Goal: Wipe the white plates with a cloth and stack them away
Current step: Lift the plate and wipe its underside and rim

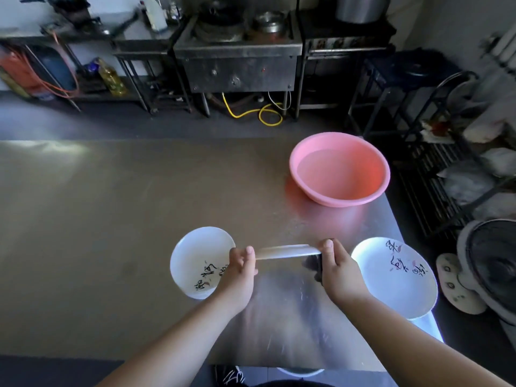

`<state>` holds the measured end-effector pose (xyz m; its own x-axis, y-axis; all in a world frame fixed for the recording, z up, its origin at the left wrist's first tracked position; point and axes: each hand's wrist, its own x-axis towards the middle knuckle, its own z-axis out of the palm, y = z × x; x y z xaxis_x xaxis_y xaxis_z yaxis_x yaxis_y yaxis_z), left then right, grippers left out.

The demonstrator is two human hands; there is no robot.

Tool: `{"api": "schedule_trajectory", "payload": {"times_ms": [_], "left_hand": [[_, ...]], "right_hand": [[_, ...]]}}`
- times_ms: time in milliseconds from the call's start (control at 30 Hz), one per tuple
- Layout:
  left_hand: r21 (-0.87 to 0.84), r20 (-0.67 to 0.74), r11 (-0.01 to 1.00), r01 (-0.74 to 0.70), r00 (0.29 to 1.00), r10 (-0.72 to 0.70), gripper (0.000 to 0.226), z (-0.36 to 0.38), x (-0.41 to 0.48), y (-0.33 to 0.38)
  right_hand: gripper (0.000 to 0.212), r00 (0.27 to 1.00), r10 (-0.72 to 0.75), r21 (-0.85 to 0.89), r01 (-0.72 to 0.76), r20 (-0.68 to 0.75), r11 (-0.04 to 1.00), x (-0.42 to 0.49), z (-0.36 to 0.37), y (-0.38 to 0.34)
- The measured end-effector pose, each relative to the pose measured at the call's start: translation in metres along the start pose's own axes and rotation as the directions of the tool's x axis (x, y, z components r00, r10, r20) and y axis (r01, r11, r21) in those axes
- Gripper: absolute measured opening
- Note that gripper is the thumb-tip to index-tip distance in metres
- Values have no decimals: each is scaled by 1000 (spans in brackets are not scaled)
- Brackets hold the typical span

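Dim, soft-focus view (edges bowed), glare streaking the steel table (111, 219).

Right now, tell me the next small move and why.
Probably tip the round white plate face-up: the left hand and right hand grip its opposite rims, holding it edge-on over the steel table, so its face cannot yet be wiped.

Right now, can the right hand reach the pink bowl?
Probably yes, but not freely. Nothing stands between the right hand and the pink bowl further back on the table. The hand is busy, though: together with the left hand it holds a white plate on edge.
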<state>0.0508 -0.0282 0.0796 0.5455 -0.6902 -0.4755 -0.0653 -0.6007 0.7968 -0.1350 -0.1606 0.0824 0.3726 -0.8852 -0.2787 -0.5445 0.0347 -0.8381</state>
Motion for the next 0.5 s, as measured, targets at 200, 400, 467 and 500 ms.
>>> {"api": "schedule_trajectory", "payload": {"times_ms": [200, 400, 467, 500], "left_hand": [[-603, -17, 798, -5, 1000, -7, 47, 5, -15, 36], [-774, 37, 633, -29, 995, 90, 43, 0, -42, 72], [-775, 22, 630, -57, 993, 117, 47, -1, -50, 77], [-772, 15, 631, -73, 991, 134, 48, 0, -55, 81]], "right_hand": [[4, 972, -226, 39, 228, -61, 973, -16, -22, -19], [15, 949, -314, -349, 286, -24, 892, -19, -54, -23], [21, 926, -362, -412, 290, -105, 864, -17, -69, -28], [28, 898, -411, -379, 330, -157, 865, -16, -77, -31]]}}
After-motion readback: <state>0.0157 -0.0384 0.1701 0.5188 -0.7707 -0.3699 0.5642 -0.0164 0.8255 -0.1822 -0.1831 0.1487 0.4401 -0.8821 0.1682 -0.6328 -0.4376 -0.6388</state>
